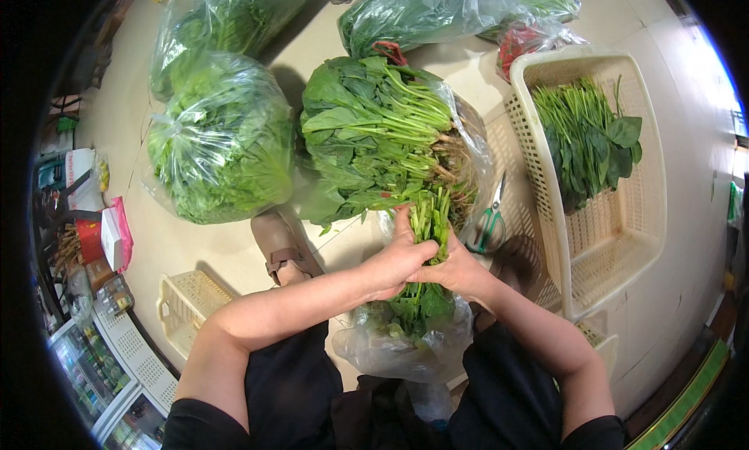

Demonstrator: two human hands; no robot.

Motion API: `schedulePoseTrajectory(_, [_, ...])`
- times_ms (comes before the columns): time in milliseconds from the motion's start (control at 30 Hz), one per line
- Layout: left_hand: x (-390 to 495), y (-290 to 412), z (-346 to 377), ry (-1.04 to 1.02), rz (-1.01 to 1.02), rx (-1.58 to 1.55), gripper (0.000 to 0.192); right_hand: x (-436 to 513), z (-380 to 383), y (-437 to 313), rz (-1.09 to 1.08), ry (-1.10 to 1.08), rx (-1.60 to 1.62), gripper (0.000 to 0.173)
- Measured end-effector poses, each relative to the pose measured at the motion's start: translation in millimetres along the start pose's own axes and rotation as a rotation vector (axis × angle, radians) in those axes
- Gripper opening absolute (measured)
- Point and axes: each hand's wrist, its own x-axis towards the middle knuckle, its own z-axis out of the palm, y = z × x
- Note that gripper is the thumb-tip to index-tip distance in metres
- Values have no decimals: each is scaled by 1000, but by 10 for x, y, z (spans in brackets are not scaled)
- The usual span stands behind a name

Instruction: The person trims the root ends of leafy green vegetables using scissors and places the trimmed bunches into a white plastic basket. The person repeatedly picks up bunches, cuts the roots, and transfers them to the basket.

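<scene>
Both my left hand (pixel 404 251) and my right hand (pixel 453 265) are wrapped around one bunch of spinach-like greens (pixel 430 216). Its cut stems point away from me, and its leaves hang toward a clear plastic bag (pixel 404 350) between my legs. Just beyond my hands lies a large heap of leafy greens (pixel 363 122), partly on a plastic bag, with its roots (pixel 453 163) on the right. Green-handled scissors (pixel 490 221) rest on the floor to the right of my hands, blades pointing away.
A cream plastic basket (pixel 614 233) on the right holds trimmed greens (pixel 591 145). Bagged lettuce (pixel 222 151) stands at the left, and more bagged vegetables (pixel 421 17) lie at the back. A smaller basket (pixel 187 303) sits by my left leg. Refrigerated cases (pixel 88 368) border the lower left.
</scene>
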Motion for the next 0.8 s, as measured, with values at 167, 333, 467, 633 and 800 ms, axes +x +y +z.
schedulePoseTrajectory(167, [-162, 205, 70, -101, -84, 37, 81, -7, -42, 40, 39, 49, 161, 80])
schedulePoseTrajectory(333, [-383, 462, -79, -293, -188, -42, 89, -47, -419, 14, 230, -107, 390, 83])
schedulePoseTrajectory(467, [-405, 647, -272, -426, -169, -146, 60, -138, -600, -67, 72, -265, 610, 101])
schedulePoseTrajectory(633, [-355, 626, -407, -251, -103, -141, 40, -172, -689, -217, -4, -416, 847, 106])
schedulePoseTrajectory(800, [-309, 571, -475, -225, -113, -128, 35, -148, -735, -272, -154, -557, 987, 104])
